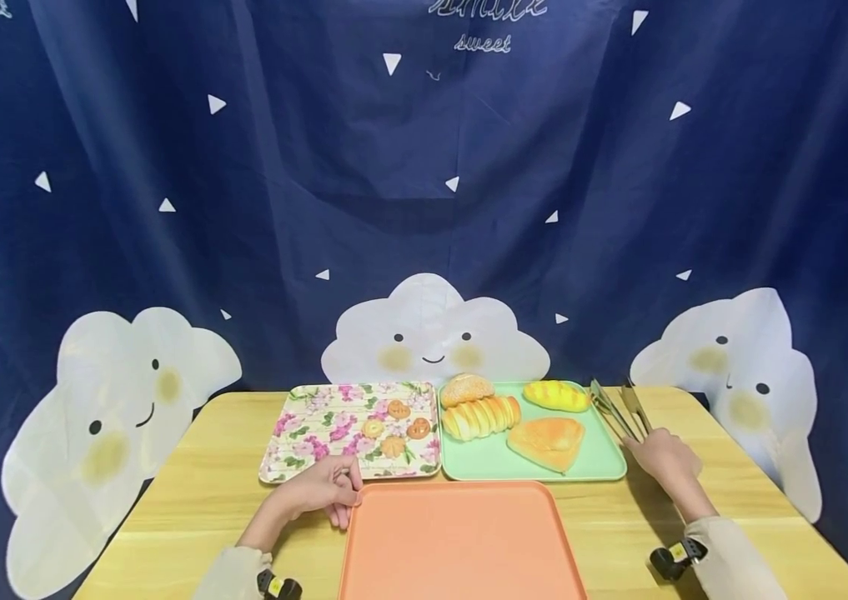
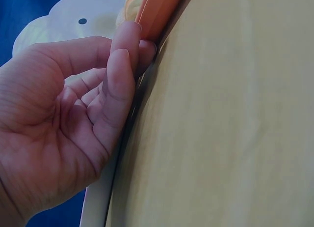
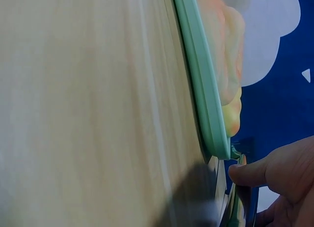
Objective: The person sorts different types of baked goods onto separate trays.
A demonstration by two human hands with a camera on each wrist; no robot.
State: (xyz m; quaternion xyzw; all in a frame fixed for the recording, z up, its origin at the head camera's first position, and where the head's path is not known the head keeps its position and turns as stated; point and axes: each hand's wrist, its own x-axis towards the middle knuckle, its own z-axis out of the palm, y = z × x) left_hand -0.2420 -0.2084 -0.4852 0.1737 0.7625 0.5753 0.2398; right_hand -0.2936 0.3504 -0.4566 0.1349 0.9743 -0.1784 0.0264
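My left hand [image 1: 318,492] is at the far left corner of an orange tray [image 1: 461,542]. In the left wrist view its thumb and fingers pinch the orange rim [image 2: 159,13]. At the right, my right hand [image 1: 664,458] grips metal tongs [image 1: 611,410] beside a green tray [image 1: 499,471]. The tongs' two arms point away and stand apart. In the right wrist view the thumb [image 3: 250,173] presses on the metal, while the other fingers are mostly hidden. On the green tray lie a scored loaf [image 1: 480,418], a round bun [image 1: 466,388], a triangular bread [image 1: 547,442] and a yellow loaf [image 1: 556,396].
A floral tray [image 1: 303,450] stands left of the green one, with several small biscuits [image 1: 393,447] on its right half. All trays rest on a wooden table [image 1: 191,492]. Behind hangs a dark blue curtain [image 1: 348,167] with white clouds.
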